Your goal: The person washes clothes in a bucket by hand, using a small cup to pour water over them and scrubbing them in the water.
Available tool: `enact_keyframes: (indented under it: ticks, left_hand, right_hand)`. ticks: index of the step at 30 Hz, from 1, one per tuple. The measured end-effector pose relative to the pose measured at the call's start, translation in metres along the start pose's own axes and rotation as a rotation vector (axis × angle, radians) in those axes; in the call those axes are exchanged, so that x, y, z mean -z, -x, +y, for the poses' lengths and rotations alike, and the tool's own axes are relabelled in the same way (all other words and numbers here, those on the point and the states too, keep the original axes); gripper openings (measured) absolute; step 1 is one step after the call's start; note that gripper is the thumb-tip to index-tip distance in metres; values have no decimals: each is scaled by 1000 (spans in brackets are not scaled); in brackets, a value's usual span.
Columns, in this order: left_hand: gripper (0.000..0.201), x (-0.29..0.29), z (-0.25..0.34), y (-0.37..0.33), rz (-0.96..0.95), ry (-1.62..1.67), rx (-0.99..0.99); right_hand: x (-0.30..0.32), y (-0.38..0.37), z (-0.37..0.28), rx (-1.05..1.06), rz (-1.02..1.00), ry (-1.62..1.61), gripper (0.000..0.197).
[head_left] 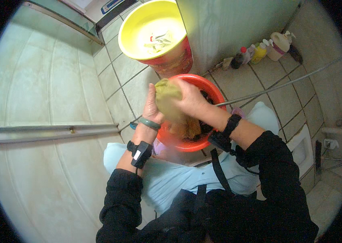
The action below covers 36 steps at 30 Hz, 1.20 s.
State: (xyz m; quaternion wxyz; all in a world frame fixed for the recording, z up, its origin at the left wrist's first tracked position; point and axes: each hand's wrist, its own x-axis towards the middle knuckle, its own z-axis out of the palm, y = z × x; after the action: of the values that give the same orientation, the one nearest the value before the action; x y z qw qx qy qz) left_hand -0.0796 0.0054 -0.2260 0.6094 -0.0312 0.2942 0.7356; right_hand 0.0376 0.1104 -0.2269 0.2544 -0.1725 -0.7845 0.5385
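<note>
Both hands hold a wet-looking olive-yellow cloth (167,95) above an orange-red basin (218,90). My left hand (152,108), with a green bangle at its wrist, presses against the cloth's left side; its thumb points up and its other fingers are mostly hidden. From the right, my right hand (191,98) grips the cloth with curled fingers. The cloth's lower part is blurred and hangs toward the basin. Inside the basin lie brownish-yellow fabric (189,126) and dark fabric (206,124).
Beyond the basin stands a red bucket (173,62) topped by a yellow basin (128,36) with small items inside. A frosted panel (227,28) borders it. Several bottles (259,53) line the wall at far right. A metal shower hose (274,86) crosses the tiled floor (124,75).
</note>
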Motion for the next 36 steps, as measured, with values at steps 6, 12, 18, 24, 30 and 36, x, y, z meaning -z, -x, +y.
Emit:
enact_keyframes:
  ticks: [6, 12, 18, 24, 30, 36]
  left_hand:
    - [24, 77, -25, -29, 33, -571, -165]
    - [22, -20, -26, -3, 371, -235, 17]
    - [21, 12, -19, 6, 179, -272, -112]
    - [32, -44, 1, 18, 111, -379, 127]
    - [34, -12, 25, 12, 83, -670, -99]
    - [44, -39, 20, 13, 146, -960, -201]
  right_hand:
    - [-27, -5, 4, -207, -66, 49, 47]
    - [-26, -8, 6, -362, -5, 121, 47]
    - [-29, -2, -9, -56, 30, 68, 43]
    - [-3, -16, 26, -76, 83, 608, 57]
    - [11, -12, -27, 133, -227, 23, 79]
    - [22, -21, -29, -15, -205, 149, 57]
